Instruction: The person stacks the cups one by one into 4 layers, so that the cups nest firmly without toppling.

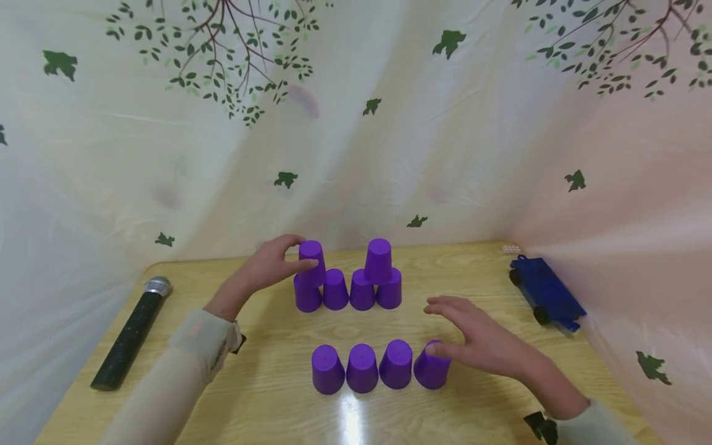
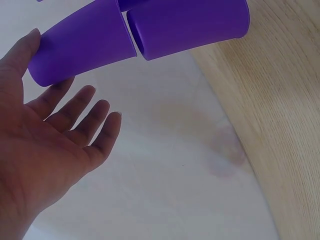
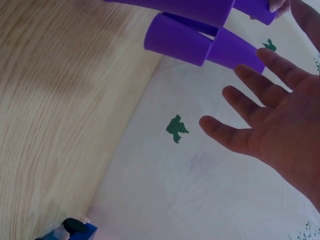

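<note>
Nearest, four purple cups (image 1: 362,371) are standing upside down in a row on the table (image 1: 267,377). The right hand (image 1: 475,337) is hovering beside the rightmost near cup (image 1: 431,374), its fingers spread apart and gripping nothing; its thumb is overlapping that cup in the head view, and I cannot tell whether it is touching. Out to the sides, a microphone (image 1: 132,337) is lying on the left and a blue toy vehicle (image 1: 546,292) is sitting on the right.

Farther back, four more inverted cups are forming two pairs. One cup (image 1: 379,259) is bridging the right pair. Over the left pair, the left hand (image 1: 272,266) is pinching another cup (image 1: 314,253) near its closed end, thumb opposite fingertip; whether that cup is bearing fully on those below, I cannot tell. Behind everything, a leaf-patterned curtain (image 1: 345,148) is hanging.

The cups are looking like thin plastic: probably light, fairly stiff, smooth enough to slip and easier to topple than to break. The narrow closed end is offering the best hold, with light, opposed pressure; squeezing near the rim would be risking flex and nudging neighbours.
</note>
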Tool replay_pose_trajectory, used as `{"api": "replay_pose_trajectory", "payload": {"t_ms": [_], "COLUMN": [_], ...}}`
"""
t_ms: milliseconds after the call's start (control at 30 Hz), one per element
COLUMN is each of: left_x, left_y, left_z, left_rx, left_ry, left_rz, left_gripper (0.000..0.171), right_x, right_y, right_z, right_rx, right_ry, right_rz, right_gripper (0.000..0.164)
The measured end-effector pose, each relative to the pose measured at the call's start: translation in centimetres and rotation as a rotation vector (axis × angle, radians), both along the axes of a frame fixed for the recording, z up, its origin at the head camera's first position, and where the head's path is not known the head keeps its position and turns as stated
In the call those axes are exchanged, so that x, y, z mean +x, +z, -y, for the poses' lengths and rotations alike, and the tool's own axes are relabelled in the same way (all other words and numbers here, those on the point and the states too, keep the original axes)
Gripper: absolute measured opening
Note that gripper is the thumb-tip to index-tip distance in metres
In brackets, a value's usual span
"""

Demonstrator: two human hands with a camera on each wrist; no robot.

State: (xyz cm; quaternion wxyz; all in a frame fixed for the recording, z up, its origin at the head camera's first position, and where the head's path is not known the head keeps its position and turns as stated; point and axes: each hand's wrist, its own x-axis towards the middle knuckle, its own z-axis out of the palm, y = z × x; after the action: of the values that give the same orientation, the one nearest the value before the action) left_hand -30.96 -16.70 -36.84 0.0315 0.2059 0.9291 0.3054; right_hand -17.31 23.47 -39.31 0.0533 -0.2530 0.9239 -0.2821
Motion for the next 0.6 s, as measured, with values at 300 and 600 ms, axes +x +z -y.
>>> {"api": "replay_pose_trajectory", "payload": {"t_ms": [300,600], "left_x": [-0.11,-0.25], "left_y": [-0.43,-0.43], "left_z": [0.04,-0.16], "left_rx": [0.012,0.024], "left_ry": [0.005,-0.009], "left_rz": [0.007,0.009], "left_gripper": [0.067,0.067], "right_x": [0.42,0.49], "right_y": [-0.41,-0.88], "right_z": [-0.11,-0.20], "right_rx": [0.038,0.048], "right_ry": [0.006,0.000], "right_rz": [0.032,0.043], "right_gripper": [0.063,0.065]}}
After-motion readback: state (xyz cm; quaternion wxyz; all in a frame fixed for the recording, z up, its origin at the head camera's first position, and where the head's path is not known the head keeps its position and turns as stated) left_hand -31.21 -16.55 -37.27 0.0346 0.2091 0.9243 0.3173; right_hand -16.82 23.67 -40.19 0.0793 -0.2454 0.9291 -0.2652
